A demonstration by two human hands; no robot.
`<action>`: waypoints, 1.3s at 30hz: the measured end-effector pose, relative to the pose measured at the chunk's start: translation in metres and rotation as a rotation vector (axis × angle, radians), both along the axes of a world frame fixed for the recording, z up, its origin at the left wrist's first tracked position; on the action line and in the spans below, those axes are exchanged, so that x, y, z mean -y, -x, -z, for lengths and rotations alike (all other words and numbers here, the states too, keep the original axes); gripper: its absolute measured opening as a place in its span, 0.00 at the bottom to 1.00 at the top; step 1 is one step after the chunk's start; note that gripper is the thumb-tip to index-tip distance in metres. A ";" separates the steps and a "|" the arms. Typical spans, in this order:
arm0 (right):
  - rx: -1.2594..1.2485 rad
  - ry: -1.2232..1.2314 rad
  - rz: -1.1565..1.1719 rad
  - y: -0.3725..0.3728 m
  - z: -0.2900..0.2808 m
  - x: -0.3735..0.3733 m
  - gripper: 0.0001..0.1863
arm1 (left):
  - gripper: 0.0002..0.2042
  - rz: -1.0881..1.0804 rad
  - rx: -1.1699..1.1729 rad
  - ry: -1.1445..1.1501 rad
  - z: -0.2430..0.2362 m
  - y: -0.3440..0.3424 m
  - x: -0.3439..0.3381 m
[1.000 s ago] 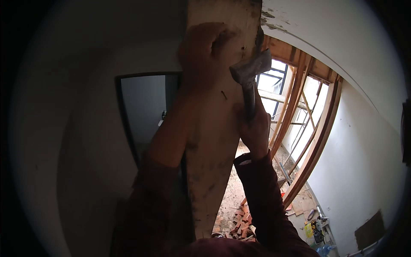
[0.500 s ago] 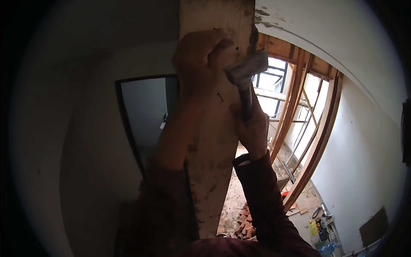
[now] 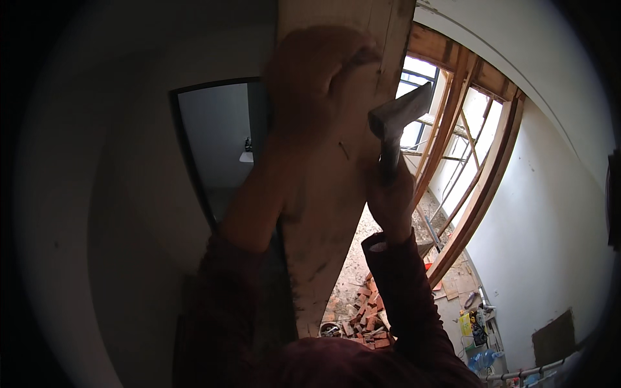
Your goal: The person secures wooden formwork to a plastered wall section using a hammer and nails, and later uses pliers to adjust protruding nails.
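A wide, stained wooden board [image 3: 323, 213] rises through the middle of the view. My left hand [image 3: 317, 74] lies against its upper part with the fingers curled in. Whatever those fingers pinch is blurred and in shadow. My right hand [image 3: 392, 194] is wrapped around the handle of a hatchet [image 3: 401, 113] at the board's right edge. Its grey metal head is raised, below and to the right of my left hand, apart from it. A small nail [image 3: 344, 150] sticks out of the board between my two arms.
Wooden framing posts [image 3: 482, 197] stand before a bright window on the right. Far below, broken bricks [image 3: 369, 313] are heaped on the floor. A dark-framed opening [image 3: 213, 142] is in the left wall. Bags and bottles [image 3: 482, 355] lie by the right wall.
The hatchet head has swung right, away from the board and my left hand. My left hand stays on the upper board. The whole view has shifted slightly.
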State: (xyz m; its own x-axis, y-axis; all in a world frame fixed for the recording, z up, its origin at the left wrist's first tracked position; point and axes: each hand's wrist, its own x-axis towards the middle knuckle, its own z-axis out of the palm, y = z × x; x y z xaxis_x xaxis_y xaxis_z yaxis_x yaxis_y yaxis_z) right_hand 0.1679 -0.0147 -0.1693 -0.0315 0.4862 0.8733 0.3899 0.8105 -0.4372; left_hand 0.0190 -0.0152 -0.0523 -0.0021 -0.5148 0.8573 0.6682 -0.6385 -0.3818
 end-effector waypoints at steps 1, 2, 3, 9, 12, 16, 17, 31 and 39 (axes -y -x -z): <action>0.013 0.040 -0.008 -0.002 0.004 0.001 0.24 | 0.08 -0.059 0.014 0.006 0.009 -0.002 0.001; 0.014 0.016 0.008 -0.003 0.006 -0.002 0.23 | 0.08 -0.120 0.027 0.012 0.015 -0.004 0.003; 0.017 -0.011 0.023 -0.004 0.008 -0.004 0.23 | 0.08 -0.122 0.032 0.007 0.017 -0.004 0.005; -0.344 0.006 -0.198 -0.028 -0.018 0.001 0.08 | 0.10 -0.209 0.042 -0.050 0.022 -0.007 0.002; -0.246 -0.083 -0.283 -0.018 -0.072 0.027 0.08 | 0.10 -0.225 0.037 -0.035 0.019 -0.006 -0.001; -0.230 -0.055 -0.241 0.004 -0.117 0.022 0.15 | 0.09 -0.221 0.054 0.022 0.018 -0.009 -0.010; -0.230 -0.063 -0.236 0.006 -0.118 0.015 0.15 | 0.08 -0.214 0.076 0.034 0.019 -0.009 -0.010; -0.106 0.112 -0.465 0.034 -0.112 0.012 0.07 | 0.30 -0.071 0.115 0.130 0.034 0.001 -0.030; 0.034 -0.054 -0.314 0.022 -0.124 0.019 0.05 | 0.41 -0.263 0.075 0.085 0.035 0.013 -0.042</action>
State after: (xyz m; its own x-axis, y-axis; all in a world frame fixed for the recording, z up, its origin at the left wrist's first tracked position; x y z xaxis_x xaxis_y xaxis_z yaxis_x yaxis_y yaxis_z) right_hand 0.1458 -0.0340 -0.0454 -0.2020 0.4009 0.8936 0.1308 0.9152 -0.3811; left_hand 0.0065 0.0269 -0.0878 0.0568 -0.4324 0.8999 0.8394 -0.4673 -0.2775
